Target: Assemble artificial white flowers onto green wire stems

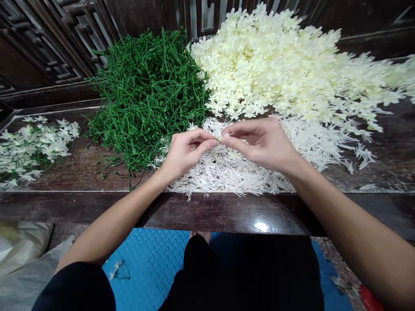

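My left hand (189,149) pinches a small green stem between thumb and forefinger, its tip just showing at the fingertips. Facing it, my right hand (264,142) holds a thin white stamen piece pinched in its fingertips. The two sets of fingertips almost meet. Beneath them spreads a heap of white stamen pieces (233,175). Behind my left hand rises a tangled pile of green plastic stems (149,90). Beyond my right hand lies a large mound of cream-white artificial petals (269,65).
White flowers with green stems (42,144) lie at the left end of the dark wooden bench (207,211). A carved wooden backrest (65,34) stands behind. A blue foam mat (149,259) covers the floor, with a loose flower (118,268) on it. Plastic bags (29,268) are at lower left.
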A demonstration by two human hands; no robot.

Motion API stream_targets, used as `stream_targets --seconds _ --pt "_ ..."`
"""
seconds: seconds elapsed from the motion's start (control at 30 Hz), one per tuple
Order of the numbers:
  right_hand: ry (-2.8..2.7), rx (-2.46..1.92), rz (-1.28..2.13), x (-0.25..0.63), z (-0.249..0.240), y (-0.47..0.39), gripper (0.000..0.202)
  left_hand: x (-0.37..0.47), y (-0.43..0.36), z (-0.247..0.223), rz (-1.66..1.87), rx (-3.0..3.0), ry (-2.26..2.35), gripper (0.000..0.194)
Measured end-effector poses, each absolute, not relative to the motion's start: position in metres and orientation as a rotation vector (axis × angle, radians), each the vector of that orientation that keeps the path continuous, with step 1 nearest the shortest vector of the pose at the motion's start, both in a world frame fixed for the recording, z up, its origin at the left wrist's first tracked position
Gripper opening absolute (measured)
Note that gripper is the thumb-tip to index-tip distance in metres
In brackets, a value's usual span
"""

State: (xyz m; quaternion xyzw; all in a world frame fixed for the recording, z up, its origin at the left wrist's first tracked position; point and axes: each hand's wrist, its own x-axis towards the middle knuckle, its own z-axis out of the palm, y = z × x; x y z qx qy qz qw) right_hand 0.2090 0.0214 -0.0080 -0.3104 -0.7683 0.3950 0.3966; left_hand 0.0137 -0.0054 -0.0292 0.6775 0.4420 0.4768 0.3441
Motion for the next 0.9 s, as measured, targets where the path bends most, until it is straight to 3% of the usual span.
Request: stream_targets --seconds 0.33,0.9 --pt "-1.944 -0.846 0.957 0.2084 -0.0097 0.0196 0.009 0.0109 -0.0099 -0.0282 1.225 2.251 1.187 0.015" --pt "-2.082 -0.759 0.713 0.2047 -0.0126 0.0135 0.018 0.0121 -0.0109 -0.0340 1.283 2.361 1.157 0.015"
